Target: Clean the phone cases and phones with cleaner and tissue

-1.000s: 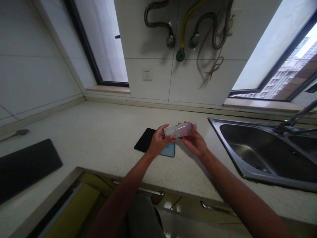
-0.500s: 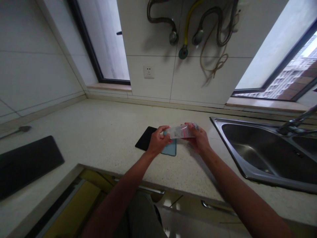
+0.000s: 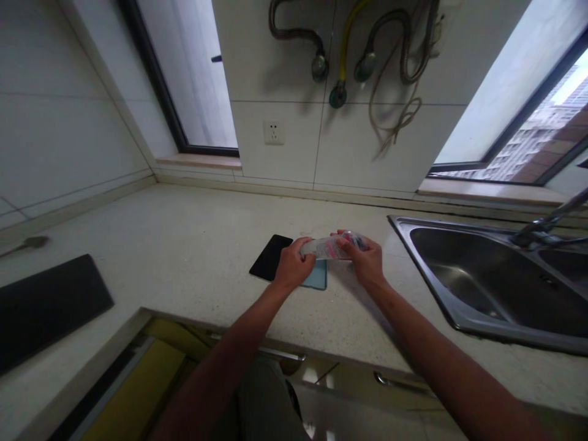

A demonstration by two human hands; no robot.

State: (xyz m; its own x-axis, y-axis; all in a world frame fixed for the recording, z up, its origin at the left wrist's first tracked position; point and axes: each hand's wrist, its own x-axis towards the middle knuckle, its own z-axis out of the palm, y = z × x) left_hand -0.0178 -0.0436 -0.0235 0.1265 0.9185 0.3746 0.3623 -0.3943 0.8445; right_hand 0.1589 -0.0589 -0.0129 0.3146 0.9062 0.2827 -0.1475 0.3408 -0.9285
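Clear plastic package (image 3: 325, 248) with pink print: your left fingers (image 3: 307, 262) grip one end, your right fingers (image 3: 348, 247) grip the other. Black slab (image 3: 270, 258) on the worktop (image 3: 193, 245) just left of your left fingers, pale-blue flat piece (image 3: 316, 277) below them.

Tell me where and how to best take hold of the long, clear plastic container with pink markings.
The clear plastic container is probably best gripped around its exposed middle, coming from above: it is long and narrow, held sideways and roughly level, with the left hand on one end and the right hand on the other, leaving that middle span uncovered.
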